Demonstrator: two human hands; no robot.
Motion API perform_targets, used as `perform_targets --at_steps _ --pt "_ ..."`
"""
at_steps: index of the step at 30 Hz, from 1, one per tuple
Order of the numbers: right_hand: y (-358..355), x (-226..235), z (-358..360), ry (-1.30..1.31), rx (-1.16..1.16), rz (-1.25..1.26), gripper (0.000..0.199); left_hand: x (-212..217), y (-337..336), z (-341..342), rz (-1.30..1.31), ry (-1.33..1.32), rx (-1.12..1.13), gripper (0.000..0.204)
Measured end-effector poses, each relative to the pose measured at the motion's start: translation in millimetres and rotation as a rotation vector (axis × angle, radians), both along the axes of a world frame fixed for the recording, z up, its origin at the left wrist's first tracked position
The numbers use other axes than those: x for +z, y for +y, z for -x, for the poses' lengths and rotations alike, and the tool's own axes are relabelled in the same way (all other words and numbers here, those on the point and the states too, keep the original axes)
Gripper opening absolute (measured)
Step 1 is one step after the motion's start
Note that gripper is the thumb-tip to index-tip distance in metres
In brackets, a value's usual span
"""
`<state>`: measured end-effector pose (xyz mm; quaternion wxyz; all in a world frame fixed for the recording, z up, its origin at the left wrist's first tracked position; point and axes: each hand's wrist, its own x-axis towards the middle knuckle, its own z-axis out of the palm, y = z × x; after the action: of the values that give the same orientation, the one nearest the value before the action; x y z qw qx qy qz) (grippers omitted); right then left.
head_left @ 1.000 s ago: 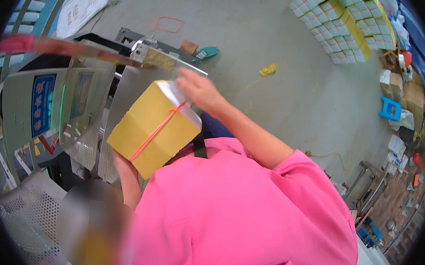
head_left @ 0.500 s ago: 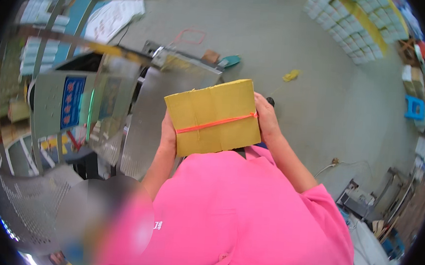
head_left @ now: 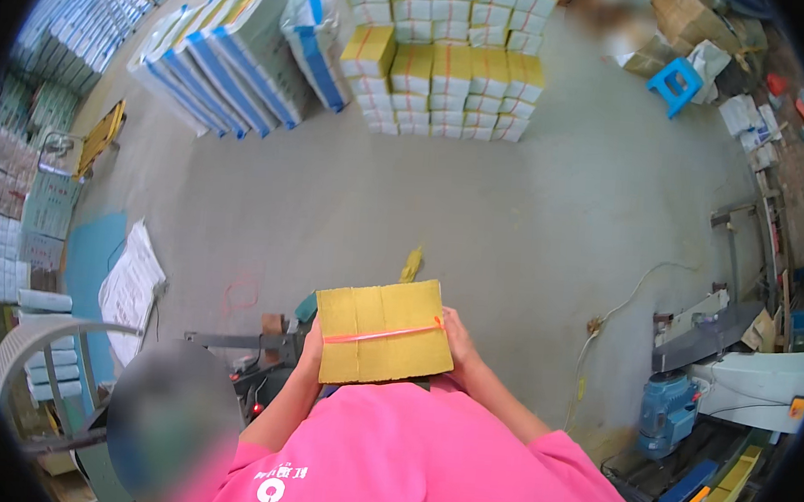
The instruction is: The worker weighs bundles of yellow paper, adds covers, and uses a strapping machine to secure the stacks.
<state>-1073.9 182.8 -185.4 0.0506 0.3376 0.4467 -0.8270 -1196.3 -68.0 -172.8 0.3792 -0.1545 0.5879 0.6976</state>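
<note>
Between both hands, left point(head_left: 312, 345) and right point(head_left: 460, 344), apparently pinched edgewise: flat yellow paper-wrapped bundle point(head_left: 382, 332).

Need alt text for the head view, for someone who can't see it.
A person in pink holds a yellow bundle with an orange strap, left hand and right hand on its sides, over a concrete floor. Stacked bundles stand beyond.

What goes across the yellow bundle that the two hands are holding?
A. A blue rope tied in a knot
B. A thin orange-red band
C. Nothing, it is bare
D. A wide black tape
B: the yellow bundle, held between the left hand and the right hand, has one thin orange-red band running across its top face from side to side.
</note>
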Motion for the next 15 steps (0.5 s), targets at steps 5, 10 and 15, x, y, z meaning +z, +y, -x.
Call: perform_targets --at_steps 5,10,15 --pt "69 24 49 -0.033 -0.143 0.116 0.048 39 96 59 -0.059 -0.147 0.019 0.046" --pt "157 21 146 0.057 -0.045 0.042 0.047 51 177 133 -0.101 -0.183 0.091 0.049" --pt "231 28 276 0.082 0.128 -0.154 0.045 20 230 233 -0.306 -0.309 0.282 0.047"
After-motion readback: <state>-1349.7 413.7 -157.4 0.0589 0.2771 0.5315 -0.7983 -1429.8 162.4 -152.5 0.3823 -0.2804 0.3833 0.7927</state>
